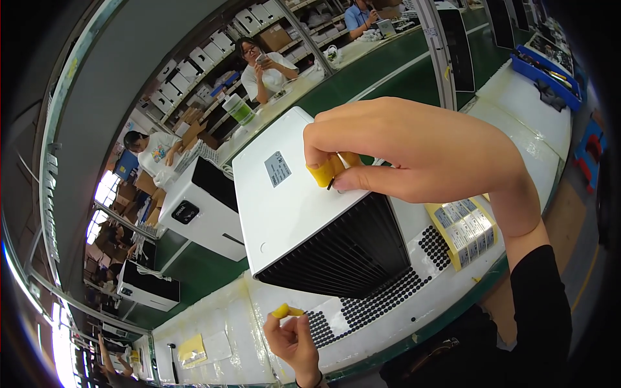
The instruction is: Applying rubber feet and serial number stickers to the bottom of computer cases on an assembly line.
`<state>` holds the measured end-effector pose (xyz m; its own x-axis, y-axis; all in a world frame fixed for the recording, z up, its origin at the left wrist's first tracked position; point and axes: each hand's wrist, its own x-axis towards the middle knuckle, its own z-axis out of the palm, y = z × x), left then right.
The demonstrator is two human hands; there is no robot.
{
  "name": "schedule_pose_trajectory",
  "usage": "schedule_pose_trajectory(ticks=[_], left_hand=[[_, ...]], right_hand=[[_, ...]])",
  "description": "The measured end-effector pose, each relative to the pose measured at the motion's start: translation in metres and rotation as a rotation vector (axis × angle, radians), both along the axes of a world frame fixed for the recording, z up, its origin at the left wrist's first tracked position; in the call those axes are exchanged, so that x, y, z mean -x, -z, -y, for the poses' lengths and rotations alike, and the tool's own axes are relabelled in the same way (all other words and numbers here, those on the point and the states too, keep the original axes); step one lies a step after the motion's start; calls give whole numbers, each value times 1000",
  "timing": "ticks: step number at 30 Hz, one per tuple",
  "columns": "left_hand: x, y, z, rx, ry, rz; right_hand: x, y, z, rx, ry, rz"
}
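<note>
A white box-shaped appliance point(291, 213) with a black ribbed grille point(343, 249) stands in front of me on the bench, a silver label point(277, 169) on its upper white face. Over that face's right corner, my right hand point(401, 149) pinches a small black pad point(331, 183) edge-on, its fingertips in yellow finger cots. My left hand point(292, 339), also with yellow finger cots, is curled closed beside a sheet of black round pads point(381, 302); what it holds, if anything, I cannot make out. A circular mark point(263, 247) shows at the face's near left corner.
A yellow-backed stack of silver label sheets point(467, 229) lies right of the appliance. Other white appliances point(200, 210) stand at left on the green conveyor point(381, 81). A blue tool tray point(546, 77) sits far right. Several people work beyond the conveyor.
</note>
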<state>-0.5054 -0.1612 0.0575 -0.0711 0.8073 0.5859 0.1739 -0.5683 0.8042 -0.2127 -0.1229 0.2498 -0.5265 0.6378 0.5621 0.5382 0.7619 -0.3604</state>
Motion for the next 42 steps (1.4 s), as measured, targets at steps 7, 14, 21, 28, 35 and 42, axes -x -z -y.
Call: schedule_pose_trajectory(ticks=[7,14,21,28,35,42], left_hand=[[-10,-55,-16,-231,-60,66],[-19,-119,-22,-358,-128,-14],[-33,-148,-34,-264,-40,-216],[-28,-166,-38,-191,4,-375],[-34,-177,-36,-256,-32,-498],[-30,-172,-41,-335,-51,-550]], right_hand=[[-4,3,-3,-85,-31,14],[-3,21,11,-443,9,-93],[-5,34,12,-466,78,-144],[-3,42,8,-647,54,-186],[-1,42,10,-639,64,-198],[-1,47,9,-619,56,-229]])
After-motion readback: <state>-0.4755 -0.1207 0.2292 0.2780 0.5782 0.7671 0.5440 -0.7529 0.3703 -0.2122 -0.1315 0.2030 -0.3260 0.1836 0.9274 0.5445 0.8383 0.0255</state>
